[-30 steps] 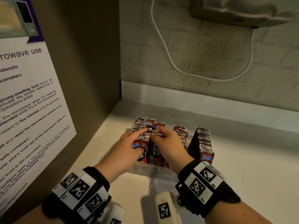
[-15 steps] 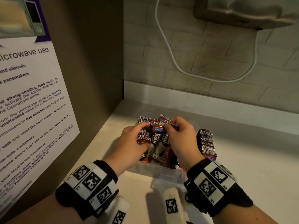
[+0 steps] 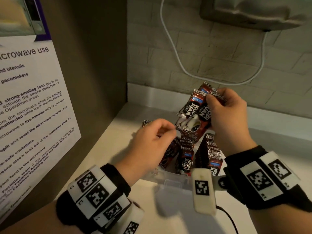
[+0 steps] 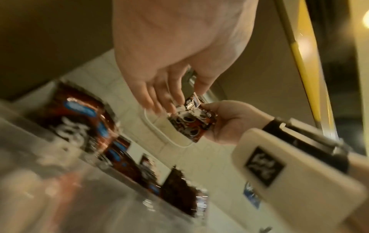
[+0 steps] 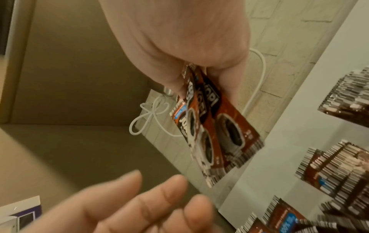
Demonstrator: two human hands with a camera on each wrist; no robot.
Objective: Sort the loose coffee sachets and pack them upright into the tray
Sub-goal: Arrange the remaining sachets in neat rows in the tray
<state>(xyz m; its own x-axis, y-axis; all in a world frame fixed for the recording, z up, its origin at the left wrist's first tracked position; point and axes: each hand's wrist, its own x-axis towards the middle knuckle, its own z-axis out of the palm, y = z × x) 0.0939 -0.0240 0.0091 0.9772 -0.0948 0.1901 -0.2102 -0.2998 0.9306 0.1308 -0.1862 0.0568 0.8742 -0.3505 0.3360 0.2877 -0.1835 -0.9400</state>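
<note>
My right hand (image 3: pixel 211 102) grips a bunch of red-brown coffee sachets (image 3: pixel 194 115) by their top edges, lifted above the clear plastic tray (image 3: pixel 170 179). The right wrist view shows the bunch (image 5: pixel 219 129) fanned out under my right hand (image 5: pixel 199 75). My left hand (image 3: pixel 157 139) hovers over the tray's left part with loose fingers and holds nothing. In the left wrist view, its fingertips (image 4: pixel 175 100) reach close to the bunch's (image 4: pixel 189 123) lower edge. More sachets (image 3: pixel 184 159) stand or lean in the tray, with a tidy upright row (image 3: pixel 211 149) at its right.
The tray sits on a pale counter (image 3: pixel 270 149) in a corner. A cabinet side with a microwave poster (image 3: pixel 30 105) closes the left. A brick wall with a white cable (image 3: pixel 177 53) and a mounted appliance (image 3: pixel 253 12) stands behind.
My right hand has lifted the bunch of sachets up and to the right, out of the tray. My left hand has let go of the sachets and stayed low over the tray.
</note>
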